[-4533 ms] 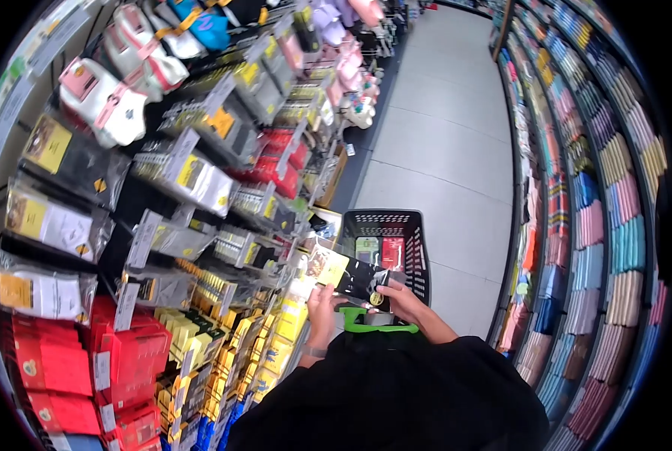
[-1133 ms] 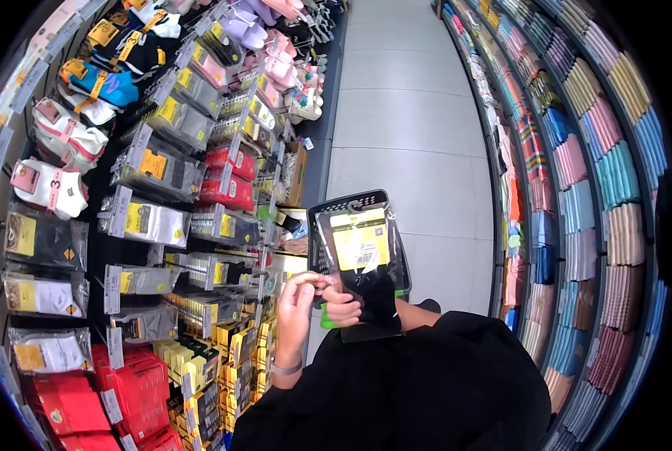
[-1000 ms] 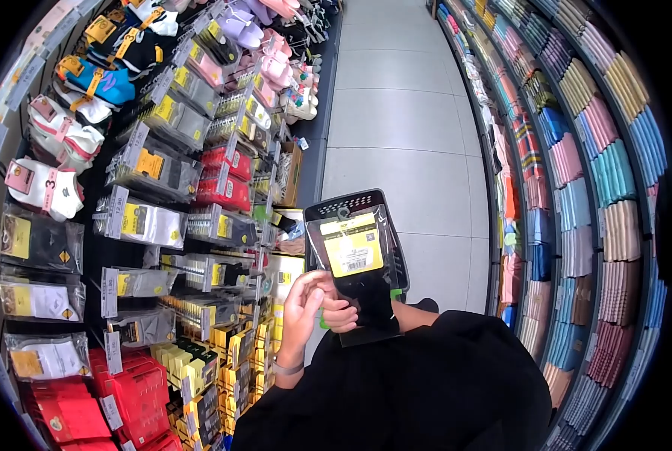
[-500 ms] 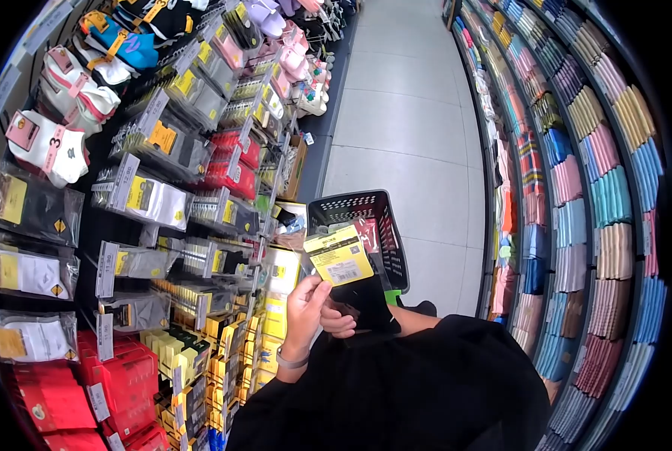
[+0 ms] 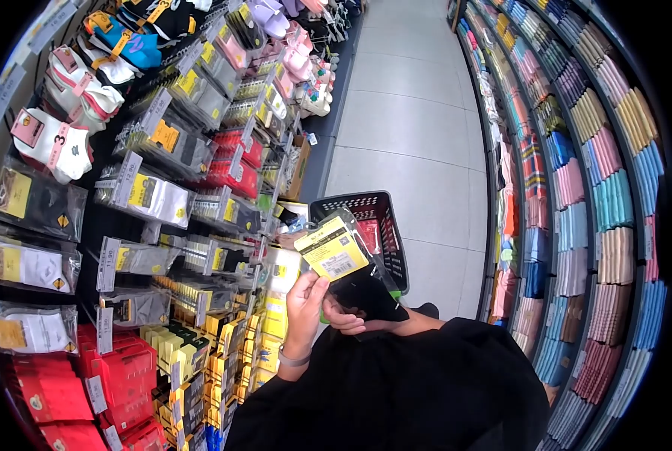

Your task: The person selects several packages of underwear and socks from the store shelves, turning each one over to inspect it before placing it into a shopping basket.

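My left hand (image 5: 304,302), with a grey band on its wrist, pinches the lower left edge of a plastic-wrapped package. The package has a yellow label card (image 5: 336,252) with a barcode, and black fabric (image 5: 373,297) shows below it. From the right, my right hand (image 5: 343,317) reaches under the package, its fingers curled at the lower edge of the black part. Part of that hand is hidden behind the package. Just beyond the package stands a black basket (image 5: 391,225) with perforated walls, and a red package (image 5: 369,233) lies inside it.
On the left, racks hold packaged socks (image 5: 159,199), red packs (image 5: 50,387) and yellow boxes; pink slippers (image 5: 297,56) hang farther up. Shelves of folded cloth (image 5: 610,199) line the right side. A tiled floor (image 5: 403,113) runs between them.
The package has tilted, its card now slanting more up to the right, and the black part has shifted slightly right. Both hands keep hold of it. The view has shifted slightly.
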`<state>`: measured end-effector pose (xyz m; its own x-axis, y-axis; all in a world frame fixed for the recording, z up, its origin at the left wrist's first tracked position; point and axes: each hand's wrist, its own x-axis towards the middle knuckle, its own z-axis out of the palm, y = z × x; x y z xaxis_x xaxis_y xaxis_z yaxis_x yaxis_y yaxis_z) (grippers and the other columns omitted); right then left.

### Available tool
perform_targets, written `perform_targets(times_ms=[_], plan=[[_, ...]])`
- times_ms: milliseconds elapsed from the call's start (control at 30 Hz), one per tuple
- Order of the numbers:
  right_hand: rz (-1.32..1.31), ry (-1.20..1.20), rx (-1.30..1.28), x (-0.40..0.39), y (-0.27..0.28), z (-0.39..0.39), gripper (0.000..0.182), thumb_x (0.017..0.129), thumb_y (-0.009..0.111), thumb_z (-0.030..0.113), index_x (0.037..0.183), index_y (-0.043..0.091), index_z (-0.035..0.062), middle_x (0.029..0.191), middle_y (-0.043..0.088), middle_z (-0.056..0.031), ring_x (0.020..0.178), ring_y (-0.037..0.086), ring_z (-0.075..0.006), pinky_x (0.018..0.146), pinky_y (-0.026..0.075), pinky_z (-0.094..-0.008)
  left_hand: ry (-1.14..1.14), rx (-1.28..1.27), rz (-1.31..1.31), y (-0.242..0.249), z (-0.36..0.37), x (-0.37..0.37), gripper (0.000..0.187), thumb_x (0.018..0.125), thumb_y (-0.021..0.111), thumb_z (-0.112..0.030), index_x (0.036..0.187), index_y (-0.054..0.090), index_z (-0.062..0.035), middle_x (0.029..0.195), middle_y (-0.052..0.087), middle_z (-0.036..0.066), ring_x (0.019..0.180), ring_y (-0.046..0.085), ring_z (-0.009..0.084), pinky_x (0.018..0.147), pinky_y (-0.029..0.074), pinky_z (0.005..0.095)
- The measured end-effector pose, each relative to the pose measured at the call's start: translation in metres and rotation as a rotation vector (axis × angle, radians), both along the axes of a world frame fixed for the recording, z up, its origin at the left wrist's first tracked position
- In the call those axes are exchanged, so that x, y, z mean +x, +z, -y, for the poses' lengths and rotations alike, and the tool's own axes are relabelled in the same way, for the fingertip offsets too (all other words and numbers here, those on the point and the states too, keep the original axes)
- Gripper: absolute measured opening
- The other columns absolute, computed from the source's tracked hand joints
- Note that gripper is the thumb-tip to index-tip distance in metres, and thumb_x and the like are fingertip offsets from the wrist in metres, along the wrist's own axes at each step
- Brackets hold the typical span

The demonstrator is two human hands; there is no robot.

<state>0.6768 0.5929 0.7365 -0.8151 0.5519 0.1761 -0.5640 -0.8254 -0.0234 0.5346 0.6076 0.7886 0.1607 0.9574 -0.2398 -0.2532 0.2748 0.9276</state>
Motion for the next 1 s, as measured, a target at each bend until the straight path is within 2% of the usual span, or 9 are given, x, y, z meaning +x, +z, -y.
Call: perform_targets(times_ms=[267,333,467,533,767,833,1000], plan=[[0.054,0.004,0.02,0.015,0.002,0.003,0.042,0.096,0.043,0.033,0.108,0.05,-0.0069,0.065,0.043,-0.0027,0.05,0.041,-0.0085,0.043,0.036,-0.0203,0.008,0.05,-0.083,-0.002,0.006,0.011,0.013,0.093,0.055,-0.009,0.096,0.056,0.0031,0.068,0.055,0.001,0.052,0.046,0.0036,0.049,0.038,0.0173],[0.026,0.01,0.034,0.018,-0.003,0.004,0.041,0.097,0.042,0.032,0.107,0.05,-0.0071,0.064,0.043,-0.0025,0.05,0.04,-0.0083,0.043,0.036,-0.0203,0.023,0.076,-0.064,-0.002,0.008,0.017,0.011,0.092,0.055,-0.008,0.094,0.057,0.0023,0.074,0.056,0.001,0.05,0.043,0.0032,0.046,0.034,0.0164],[-0.006,-0.001,0.074,0.026,-0.004,0.008,0.041,0.096,0.043,0.031,0.107,0.05,-0.0075,0.064,0.041,-0.0018,0.05,0.04,-0.0079,0.042,0.036,-0.0202,0.018,0.089,-0.08,0.002,0.011,0.026,0.01,0.092,0.055,-0.008,0.093,0.057,0.0024,0.074,0.056,0.001,0.05,0.042,0.0034,0.045,0.034,0.0164],[0.0,0.003,0.07,0.031,-0.004,0.01,0.04,0.096,0.043,0.031,0.107,0.05,-0.0076,0.063,0.04,-0.0016,0.05,0.04,-0.0079,0.042,0.036,-0.0202,0.002,0.077,-0.078,0.002,0.013,0.029,0.013,0.093,0.054,-0.007,0.1,0.057,0.0043,0.073,0.056,0.002,0.051,0.045,0.0038,0.049,0.038,0.0178],[-0.028,0.02,0.058,0.041,-0.002,0.014,0.044,0.096,0.041,0.033,0.109,0.05,-0.008,0.064,0.04,-0.0016,0.05,0.04,-0.008,0.043,0.036,-0.0202,0.004,0.087,-0.08,0.002,0.018,0.042,0.015,0.093,0.054,-0.007,0.102,0.057,0.0049,0.073,0.056,0.002,0.051,0.045,0.0038,0.049,0.038,0.0178],[-0.045,0.026,0.052,0.042,-0.004,0.015,0.045,0.096,0.041,0.034,0.109,0.05,-0.008,0.064,0.041,-0.0017,0.049,0.04,-0.0081,0.043,0.036,-0.0203,0.03,0.092,-0.101,0.003,0.02,0.045,0.01,0.092,0.054,-0.007,0.091,0.056,0.0024,0.073,0.055,0.001,0.048,0.041,0.0036,0.044,0.034,0.017],[-0.086,0.051,0.04,0.039,-0.009,0.018,0.047,0.096,0.04,0.036,0.11,0.049,-0.0079,0.065,0.041,-0.0018,0.049,0.04,-0.0085,0.043,0.036,-0.0206,0.026,0.082,-0.102,0.001,0.022,0.042,0.01,0.092,0.054,-0.007,0.091,0.056,0.0023,0.07,0.053,0.001,0.046,0.042,0.004,0.043,0.033,0.0172]])
